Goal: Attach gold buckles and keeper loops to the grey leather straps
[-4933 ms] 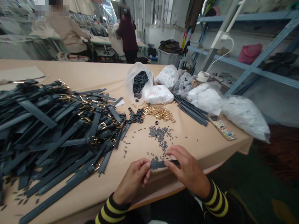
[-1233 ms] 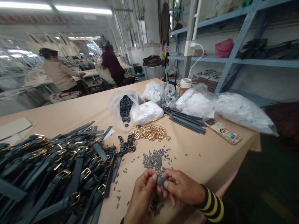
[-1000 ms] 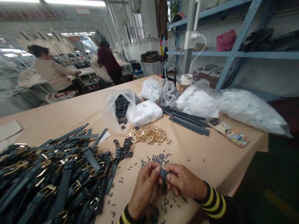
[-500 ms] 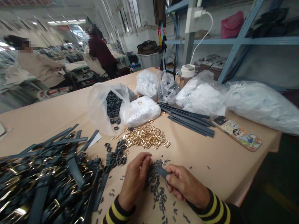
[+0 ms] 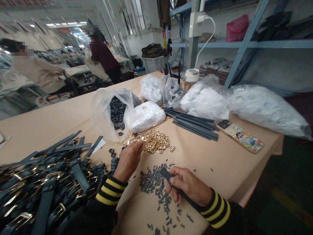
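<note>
- hands apart, not touching
- right hand (image 5: 187, 186) clamps a dark strap (image 5: 167, 175), long axis diagonal, tip pointing up-left past the fingers
- left hand (image 5: 128, 161) forward, fingertips at the near edge of the gold buckles (image 5: 156, 143); can't tell if pinching one
- buckles ahead of both hands, left nearer
- small dark pieces (image 5: 149, 182) scattered between hands

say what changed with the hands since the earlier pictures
The left hand has let go of the dark grey strap and moved forward, its fingertips now at the heap of gold metal buckles. The right hand keeps the strap. The pile of buckled dark straps stayed as it was.
</note>
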Tool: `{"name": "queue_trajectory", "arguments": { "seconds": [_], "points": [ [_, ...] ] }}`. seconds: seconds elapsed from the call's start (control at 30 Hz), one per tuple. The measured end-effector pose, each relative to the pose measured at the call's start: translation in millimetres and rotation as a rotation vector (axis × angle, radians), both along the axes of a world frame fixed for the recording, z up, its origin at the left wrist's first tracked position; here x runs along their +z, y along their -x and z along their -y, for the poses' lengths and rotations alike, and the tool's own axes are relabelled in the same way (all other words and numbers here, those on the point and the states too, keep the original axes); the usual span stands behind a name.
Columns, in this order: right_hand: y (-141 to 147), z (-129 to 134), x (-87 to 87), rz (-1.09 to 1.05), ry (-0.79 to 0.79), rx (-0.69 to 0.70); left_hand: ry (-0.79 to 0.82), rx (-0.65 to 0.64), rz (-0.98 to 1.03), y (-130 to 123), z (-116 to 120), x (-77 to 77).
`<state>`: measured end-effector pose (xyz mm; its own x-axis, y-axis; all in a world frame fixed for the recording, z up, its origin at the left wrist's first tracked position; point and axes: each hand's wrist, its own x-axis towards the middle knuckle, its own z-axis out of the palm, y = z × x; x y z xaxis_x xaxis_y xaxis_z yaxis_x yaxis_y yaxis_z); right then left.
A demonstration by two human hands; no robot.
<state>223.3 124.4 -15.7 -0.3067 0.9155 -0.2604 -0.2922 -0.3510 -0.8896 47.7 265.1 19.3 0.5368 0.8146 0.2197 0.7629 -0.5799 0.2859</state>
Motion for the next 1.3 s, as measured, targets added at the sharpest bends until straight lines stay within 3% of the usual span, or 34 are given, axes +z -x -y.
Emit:
{"name": "queue_trajectory", "arguments": {
  "seconds": [0.2,0.33,0.47,0.57,0.7,0.97,1.3],
  "points": [
    [6.1,11.1,11.6,0.070,-0.094,0.033,0.625,0.178,0.488,12.9,69.9,22.8],
    [16.8,22.8,14.3,0.147,-0.103,0.027,0.769,0.271,0.654,22.4,104.6,37.3],
    [29.5,33.3,22.7,0.185,-0.148,-0.012,0.816,0.334,0.694,26.0,129.5,52.2],
    [39.9,39.1,32.6,0.153,-0.222,0.060,0.844,0.294,0.702,28.1,146.4,56.3],
    [52.0,48.5,37.2,0.094,-0.259,0.103,0.853,0.242,0.738,32.9,165.7,52.4],
    [57.6,71.4,39.6,0.170,-0.323,0.104,0.793,0.206,0.812,44.8,193.0,44.3],
    [61.3,96.5,41.9,0.214,-0.183,0.120,0.617,0.166,0.735,49.7,227.5,63.6]
  ]
}}
